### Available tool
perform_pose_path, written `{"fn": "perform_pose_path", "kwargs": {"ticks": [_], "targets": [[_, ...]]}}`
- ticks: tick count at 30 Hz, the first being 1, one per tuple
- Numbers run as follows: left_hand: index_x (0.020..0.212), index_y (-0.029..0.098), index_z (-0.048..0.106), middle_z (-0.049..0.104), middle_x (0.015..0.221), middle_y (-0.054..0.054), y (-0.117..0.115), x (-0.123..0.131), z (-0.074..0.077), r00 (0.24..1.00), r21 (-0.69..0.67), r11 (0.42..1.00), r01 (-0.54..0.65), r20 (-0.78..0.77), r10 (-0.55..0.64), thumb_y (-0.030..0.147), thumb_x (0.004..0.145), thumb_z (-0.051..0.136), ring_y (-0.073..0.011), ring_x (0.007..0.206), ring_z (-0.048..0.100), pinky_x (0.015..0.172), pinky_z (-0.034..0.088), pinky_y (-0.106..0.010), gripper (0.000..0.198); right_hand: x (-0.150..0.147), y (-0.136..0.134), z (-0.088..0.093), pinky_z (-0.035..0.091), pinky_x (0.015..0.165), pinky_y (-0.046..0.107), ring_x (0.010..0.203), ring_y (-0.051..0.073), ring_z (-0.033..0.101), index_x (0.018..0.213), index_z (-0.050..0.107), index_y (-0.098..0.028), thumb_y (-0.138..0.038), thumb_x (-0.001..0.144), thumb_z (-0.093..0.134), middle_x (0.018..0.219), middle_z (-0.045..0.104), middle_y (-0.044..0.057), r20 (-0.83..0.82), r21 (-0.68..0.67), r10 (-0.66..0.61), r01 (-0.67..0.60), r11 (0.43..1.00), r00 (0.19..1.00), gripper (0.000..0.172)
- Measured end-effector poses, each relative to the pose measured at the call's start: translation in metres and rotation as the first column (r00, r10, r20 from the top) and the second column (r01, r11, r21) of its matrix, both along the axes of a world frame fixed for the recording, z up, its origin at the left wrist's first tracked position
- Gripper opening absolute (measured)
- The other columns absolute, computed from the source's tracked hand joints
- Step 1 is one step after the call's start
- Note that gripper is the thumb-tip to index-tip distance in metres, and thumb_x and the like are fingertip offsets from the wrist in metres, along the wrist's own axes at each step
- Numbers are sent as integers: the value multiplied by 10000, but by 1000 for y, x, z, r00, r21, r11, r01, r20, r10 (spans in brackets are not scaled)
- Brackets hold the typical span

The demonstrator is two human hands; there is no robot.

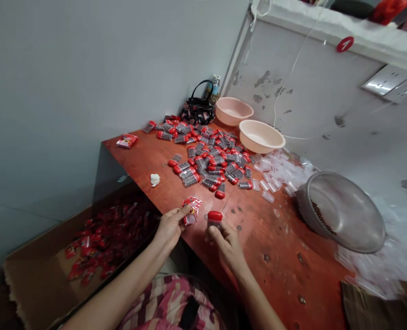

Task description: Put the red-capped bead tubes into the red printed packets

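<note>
Near the front edge of the red table (254,266), my left hand (170,225) pinches a small clear plastic packet (191,211) with red print. Just to its right, my right hand (228,240) grips a small clear container (214,220) with a red cap and dark contents, held upright. The packet and the container are apart. A heap of similar red-capped containers (217,160) spreads over the table beyond both hands.
Beyond the heap stand a pink basin (233,103), a cream basin (262,144) and a dark handbag (198,112). Clear empty cases (275,172) lie right, beside a tilted grey basin (354,211) holding small brown beads. A cardboard box (35,275) of red packets sits lower left.
</note>
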State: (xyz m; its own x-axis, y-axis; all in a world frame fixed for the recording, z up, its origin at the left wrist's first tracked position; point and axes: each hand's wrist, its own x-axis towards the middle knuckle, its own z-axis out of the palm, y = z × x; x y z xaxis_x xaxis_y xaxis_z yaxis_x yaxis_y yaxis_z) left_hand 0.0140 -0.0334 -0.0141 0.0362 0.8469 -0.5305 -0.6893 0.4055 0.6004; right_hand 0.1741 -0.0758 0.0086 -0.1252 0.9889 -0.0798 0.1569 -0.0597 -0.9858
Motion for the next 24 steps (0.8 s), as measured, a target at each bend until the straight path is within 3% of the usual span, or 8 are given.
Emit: {"fn": "perform_pose_path", "kwargs": {"ticks": [2,4,7,12,16,19,24], "targets": [[613,99,601,619,580,-8,0,2,2,999,-5,999,-33,25,33,226,569,733,-83,501,553,462,451,-176,188,-9,-7,1,409,501,206,533,103,505,775,532,-170,-338,826,467,614,540,-18,-47,-13,-47,46,999,998,187],[638,110,599,618,589,-1,0,3,4,996,-9,998,-65,55,65,210,588,721,-86,507,555,477,471,-190,166,-14,-12,-1,383,451,195,477,93,480,785,521,-173,-348,827,461,575,522,-31,-52,-61,-8,5,998,999,189],[655,120,591,607,569,6,-1,4,7,992,-15,997,-76,97,78,201,616,701,-94,496,553,474,483,-208,142,-20,-19,-7,363,423,188,432,88,471,765,518,-174,-362,813,481,538,514,-38,55,-78,54,-50,996,997,197],[662,110,592,620,591,-11,-6,11,11,984,-4,995,-98,147,97,171,611,701,-101,515,565,494,481,-208,134,-29,-22,-20,369,424,193,437,100,489,777,534,-179,-377,810,474,528,537,-31,177,-23,-24,29,999,984,210],[658,110,588,615,565,-7,-10,18,18,991,70,996,-47,127,37,217,592,717,-99,486,550,483,455,-205,181,-31,-19,-22,386,419,191,438,98,496,802,541,-180,-379,811,469,531,534,-31,158,-26,-21,25,999,987,212],[638,118,577,594,519,9,-13,19,22,999,137,991,7,38,-12,282,609,701,-84,419,513,431,412,-195,207,-31,-17,-21,394,400,184,426,86,495,806,538,-175,-391,813,461,580,553,-22,44,-67,29,-26,997,999,229],[661,107,599,605,514,-28,-16,14,15,969,176,953,246,-67,-237,330,612,685,-128,380,524,374,384,-228,244,-29,-15,-25,390,386,178,411,82,487,781,528,-171,-401,804,480,544,531,-35,3,-71,-28,28,997,1000,236]]}}
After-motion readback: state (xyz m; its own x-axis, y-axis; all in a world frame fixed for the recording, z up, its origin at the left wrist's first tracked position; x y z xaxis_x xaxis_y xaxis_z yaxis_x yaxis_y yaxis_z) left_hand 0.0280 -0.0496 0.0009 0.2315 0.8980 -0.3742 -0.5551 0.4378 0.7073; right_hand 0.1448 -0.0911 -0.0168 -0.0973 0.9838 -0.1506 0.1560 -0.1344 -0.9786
